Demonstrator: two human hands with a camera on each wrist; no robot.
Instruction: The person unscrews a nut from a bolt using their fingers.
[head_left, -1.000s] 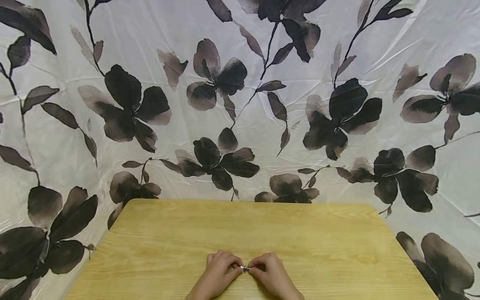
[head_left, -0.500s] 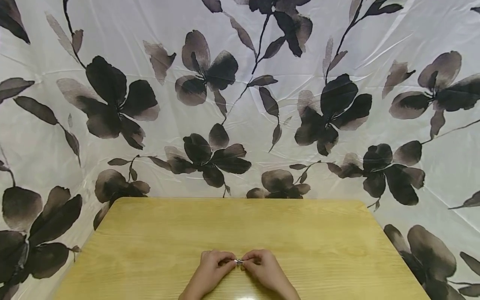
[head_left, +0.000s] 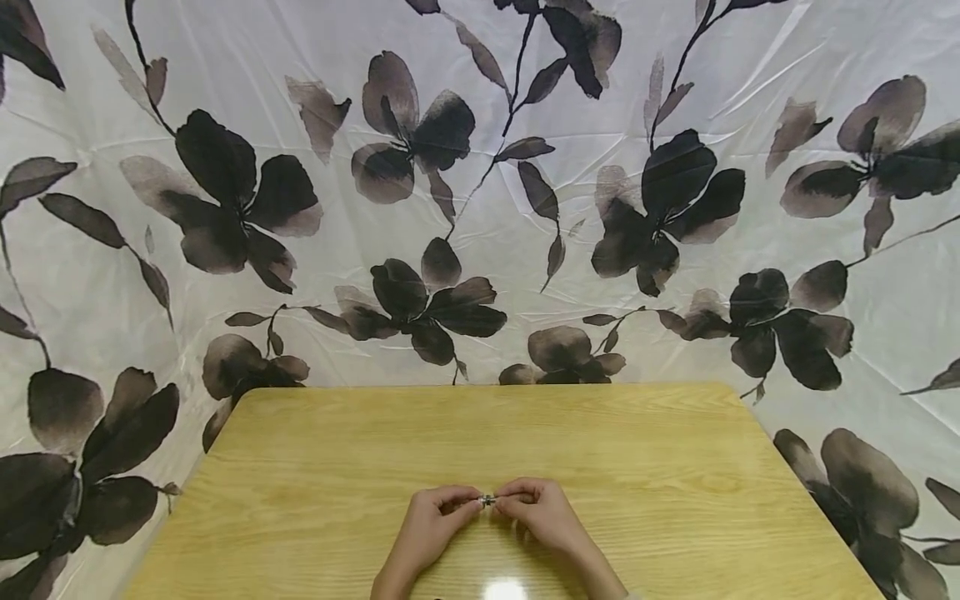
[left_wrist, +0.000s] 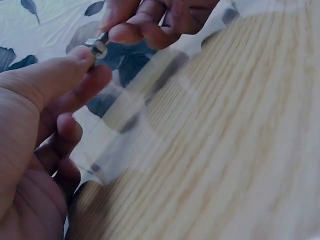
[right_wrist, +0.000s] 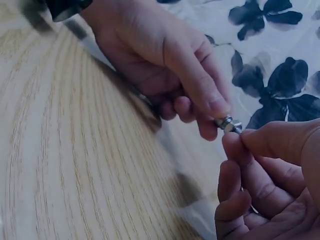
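Note:
Between my two hands, above the table, is a small silver metal bolt with a hex nut on it. My left hand pinches one end of the bolt between thumb and index finger. From the other side, my right hand pinches the threaded end with thumb and index fingertip. In the left wrist view the nut shows between both sets of fingertips. A ring, perhaps a washer, sits beside the nut in the right wrist view. Fingers cover both ends of the bolt.
A light wood-grain table with rounded far corners lies under the hands. Behind and beside it hangs white cloth printed with dark flowers. A bright light reflection shows near the table's front.
Both hands, with the bolt still pinched between them, now appear slightly higher in the head view, farther from the body or raised. The head view itself has shifted a little.

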